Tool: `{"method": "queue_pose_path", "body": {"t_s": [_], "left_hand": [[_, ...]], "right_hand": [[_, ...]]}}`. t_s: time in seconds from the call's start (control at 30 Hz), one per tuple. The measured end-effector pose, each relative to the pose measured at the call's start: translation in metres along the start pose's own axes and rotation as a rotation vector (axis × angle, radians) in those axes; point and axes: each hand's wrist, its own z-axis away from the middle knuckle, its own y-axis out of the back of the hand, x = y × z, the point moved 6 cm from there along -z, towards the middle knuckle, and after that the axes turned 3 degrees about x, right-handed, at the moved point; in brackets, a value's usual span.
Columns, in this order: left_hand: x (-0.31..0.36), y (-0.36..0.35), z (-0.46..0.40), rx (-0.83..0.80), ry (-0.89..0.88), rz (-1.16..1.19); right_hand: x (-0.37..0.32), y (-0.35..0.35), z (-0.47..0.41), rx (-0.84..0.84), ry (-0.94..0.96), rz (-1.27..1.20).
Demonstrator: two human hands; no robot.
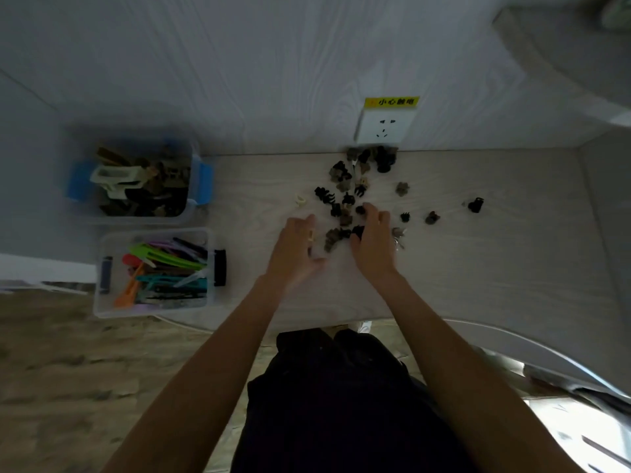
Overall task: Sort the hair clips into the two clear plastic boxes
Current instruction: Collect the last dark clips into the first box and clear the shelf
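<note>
Head view, and both hands are down in the scatter of small claw clips (pixel 345 199) on the pale wood-grain table (pixel 495 268). The left hand (pixel 295 247) is blurred, fingers stretched toward the pile's near edge; something small shows at its fingers, but whether it pinches a clip I cannot tell. The right hand (pixel 374 240) has fingers curled over dark clips at the middle of the pile; a firm hold is not clear either. To the left sit the two clear boxes: the far box (pixel 199 186), with blue latches, holds dark and cream claw clips; the near box (pixel 102 302) holds long colourful clips. A wall socket (pixel 384 128) sits just behind the pile.
</note>
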Motion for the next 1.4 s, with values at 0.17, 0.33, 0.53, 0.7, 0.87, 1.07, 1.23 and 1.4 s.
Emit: {"method": "queue_pose_path", "body": {"t_s": [0.17,0.33,0.53,0.7,0.87,1.07,1.23,1.4], "left_hand": [[0.026,-0.009,-0.017,0.001,-0.079,-0.024],[0.027,-0.005,-0.021,0.049,-0.112,0.008],[0.02,0.005,-0.012,0.018,-0.112,0.087],[0.026,0.055,0.008,0.139,-0.191,0.071],[0.005,0.139,0.026,0.292,-0.2,-0.006],[-0.059,0.218,0.033,0.475,-0.016,0.011],[-0.101,0.234,0.022,0.36,0.082,-0.098],[-0.102,0.233,0.02,0.299,0.02,-0.084]], "right_hand": [[0.0,-0.002,-0.015,-0.08,0.013,0.117],[-0.008,-0.013,-0.014,-0.182,0.08,0.058],[-0.01,-0.012,-0.005,-0.137,0.048,-0.129],[-0.048,0.008,0.008,-0.116,0.13,-0.331],[-0.134,0.005,0.005,-0.17,0.292,-0.471],[-0.232,-0.039,-0.01,-0.267,0.42,-0.499],[-0.275,-0.061,-0.032,-0.194,0.49,-0.288],[-0.293,-0.065,-0.042,-0.2,0.524,-0.029]]}}
